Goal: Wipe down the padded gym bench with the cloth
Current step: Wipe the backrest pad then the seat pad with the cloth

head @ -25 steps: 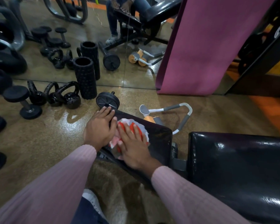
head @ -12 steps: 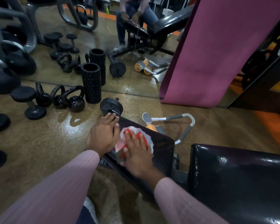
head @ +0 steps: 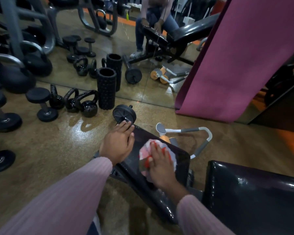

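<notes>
While mid-wipe at frame centre, pressed cloth (head: 157, 150) flat with right hand (head: 160, 164), left hand (head: 118, 143) open, bracing pad (head: 180, 160); next, probably sweep toward unwiped lower-right pad

Kettlebells (head: 85, 104) and dumbbells (head: 42, 106) are sitting on the floor (head: 58, 146) beside an upright foam roller (head: 107, 89). A purple mat (head: 236, 61) is leaning against the mirror (head: 143, 89).

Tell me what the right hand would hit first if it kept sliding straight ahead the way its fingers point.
Probably nothing solid: the right hand, flat on the cloth, would run off the bench pad edge. Beyond lies the grey-handled exerciser on the floor, though depth is unclear.
</notes>
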`<state>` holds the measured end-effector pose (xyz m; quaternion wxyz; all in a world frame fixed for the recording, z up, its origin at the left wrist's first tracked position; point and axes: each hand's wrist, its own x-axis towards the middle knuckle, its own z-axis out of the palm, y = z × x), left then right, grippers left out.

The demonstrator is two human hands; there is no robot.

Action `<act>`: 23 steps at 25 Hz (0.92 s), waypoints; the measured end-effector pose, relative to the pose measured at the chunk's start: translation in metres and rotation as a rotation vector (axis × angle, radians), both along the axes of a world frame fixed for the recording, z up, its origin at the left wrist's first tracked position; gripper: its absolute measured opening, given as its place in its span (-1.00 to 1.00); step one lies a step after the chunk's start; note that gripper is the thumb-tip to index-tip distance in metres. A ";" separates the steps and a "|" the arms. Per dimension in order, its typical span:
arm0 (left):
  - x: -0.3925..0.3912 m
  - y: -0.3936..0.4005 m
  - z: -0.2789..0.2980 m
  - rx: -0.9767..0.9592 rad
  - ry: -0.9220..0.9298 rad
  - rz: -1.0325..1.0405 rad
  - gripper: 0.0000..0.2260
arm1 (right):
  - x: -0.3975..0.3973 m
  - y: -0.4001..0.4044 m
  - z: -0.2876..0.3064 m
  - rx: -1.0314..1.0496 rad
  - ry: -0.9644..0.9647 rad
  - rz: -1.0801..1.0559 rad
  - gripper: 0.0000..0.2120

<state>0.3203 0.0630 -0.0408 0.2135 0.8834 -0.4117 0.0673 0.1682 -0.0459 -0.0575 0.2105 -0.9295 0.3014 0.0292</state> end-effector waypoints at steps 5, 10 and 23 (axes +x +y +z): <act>0.001 0.003 0.000 -0.011 -0.003 0.002 -0.47 | -0.036 0.049 0.003 -0.058 -0.130 0.313 -0.51; -0.002 0.003 0.001 -0.008 -0.004 0.012 -0.47 | -0.034 -0.009 -0.007 0.060 -0.008 -0.059 -0.53; -0.004 0.003 0.003 0.015 0.011 0.024 -0.46 | -0.011 -0.021 -0.009 0.041 0.001 -0.056 -0.53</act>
